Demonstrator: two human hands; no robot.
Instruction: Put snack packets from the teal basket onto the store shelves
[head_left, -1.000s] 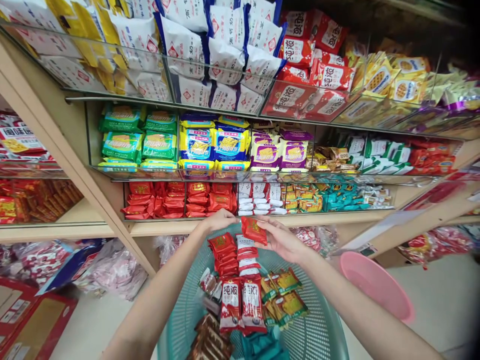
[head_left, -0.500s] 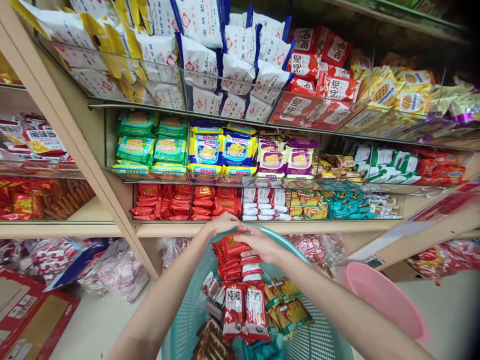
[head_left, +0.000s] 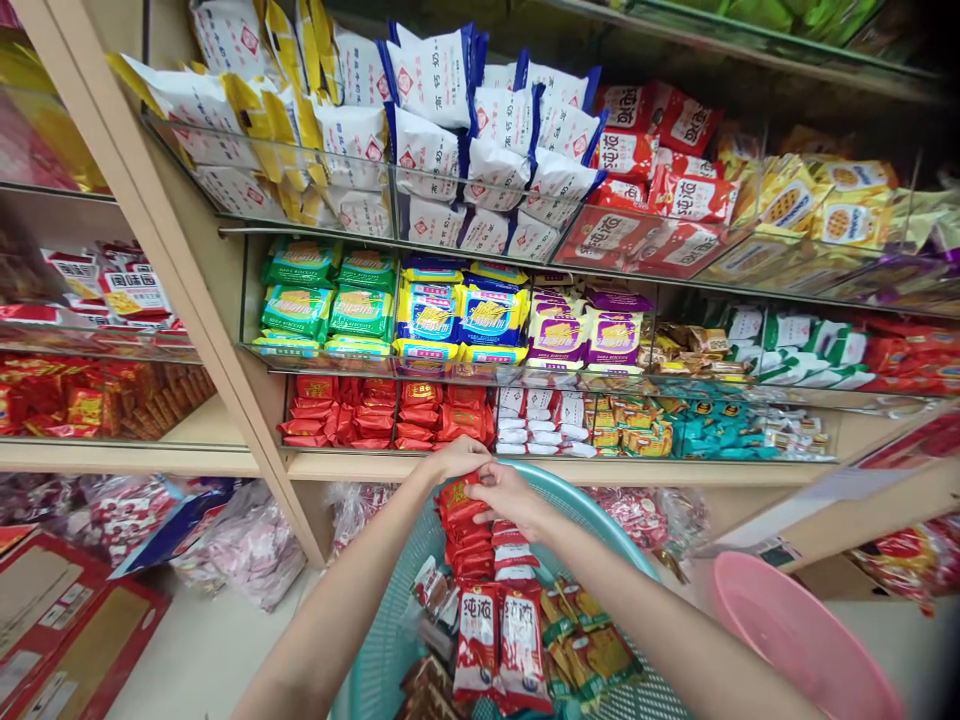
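Near the far rim of a turquoise mesh basket [head_left: 615,530], my two hands are close together. My left hand [head_left: 459,460] curls by the rim, in front of the bottom shelf; what its fingers close on is hidden. With thumb and fingers, my right hand [head_left: 514,500] grips a red snack packet [head_left: 456,500] at the top of a stacked row in the basket. Beside that row lie red-and-white packets [head_left: 514,552]. Closer to me are two larger red-and-white packets [head_left: 499,640], with green-and-orange packets [head_left: 589,640] to their right and brown ones [head_left: 429,690] at lower left.
Glass-fronted shelves hold red packets [head_left: 375,410], green biscuit packs [head_left: 330,310] and white bags [head_left: 427,150]. A pink basin [head_left: 802,630] is on the floor at right. Red cardboard boxes [head_left: 67,620] and plastic-bagged goods [head_left: 240,550] lie at left.
The view has shifted, so shelves and basket appear lower and further right. Both hands remain at the basket's far end; the right hand's fingers have moved slightly over the red packets.
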